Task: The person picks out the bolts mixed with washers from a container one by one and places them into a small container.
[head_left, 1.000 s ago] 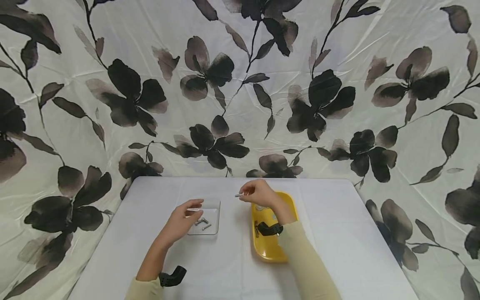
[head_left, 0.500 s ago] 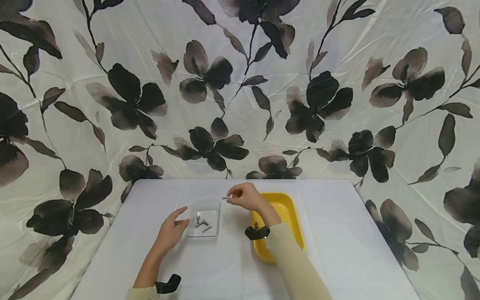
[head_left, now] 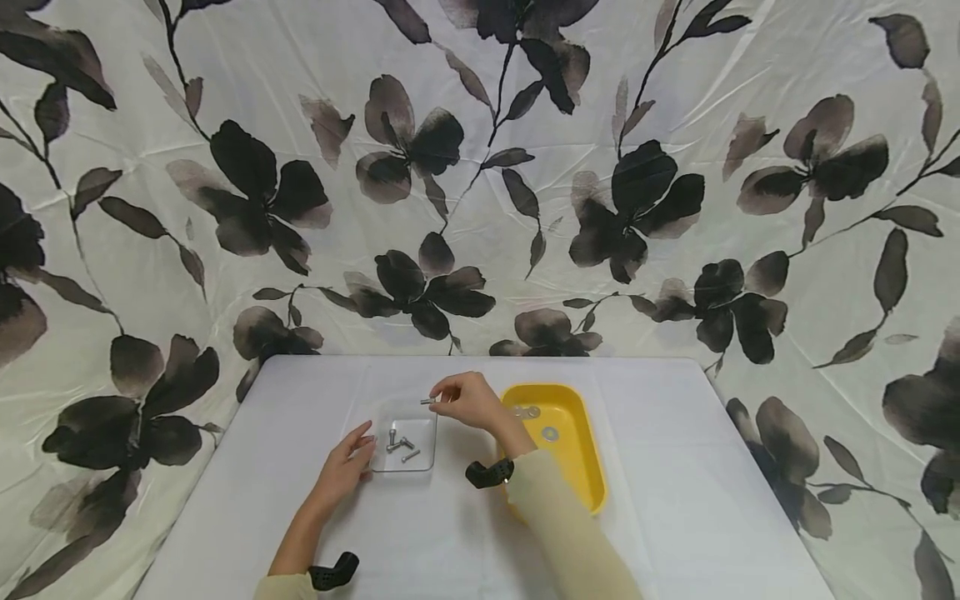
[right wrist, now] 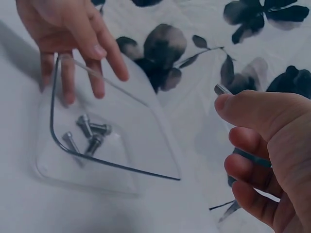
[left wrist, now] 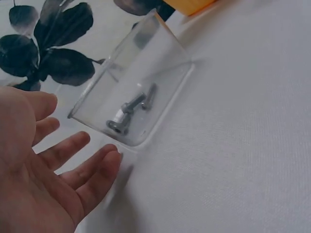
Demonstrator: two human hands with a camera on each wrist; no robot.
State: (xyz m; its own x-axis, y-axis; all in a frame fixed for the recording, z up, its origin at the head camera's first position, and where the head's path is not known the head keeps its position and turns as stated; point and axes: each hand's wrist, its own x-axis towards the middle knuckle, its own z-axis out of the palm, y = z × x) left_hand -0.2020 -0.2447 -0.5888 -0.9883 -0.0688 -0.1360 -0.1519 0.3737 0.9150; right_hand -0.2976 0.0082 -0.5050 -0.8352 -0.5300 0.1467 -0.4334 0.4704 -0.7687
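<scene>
Pale sleeves enter from the near edge of the white-covered table (head_left: 675, 467), each wrist carrying a black strap-mounted camera. Left hand (head_left: 343, 467) lies nearest, fingers straight and relaxed, holding nothing; its fingertips (left wrist: 104, 160) sit just beside the near-left wall of the clear plastic tray (head_left: 429, 460), and whether they touch it cannot be told. Inside that tray rest three small metal bolts (head_left: 400, 445), clustered and touching one another, seen in the left wrist view as short dark shafts with round heads (left wrist: 130, 109). Right hand (head_left: 467, 400) is raised above the tray's far right corner, thumb and forefinger pinching a single metal bolt (head_left: 428, 401) that points leftward; in the right wrist view only the threaded tip (right wrist: 222, 89) shows beyond the thumb. Just beside the clear tray, to the right, stands the yellow tray (head_left: 581, 467), with a few flat metal washers (head_left: 550, 433) lying on its floor. Beyond the table's far edge hangs a cream cloth backdrop (head_left: 480, 150) printed with dark flowers and leaves.
</scene>
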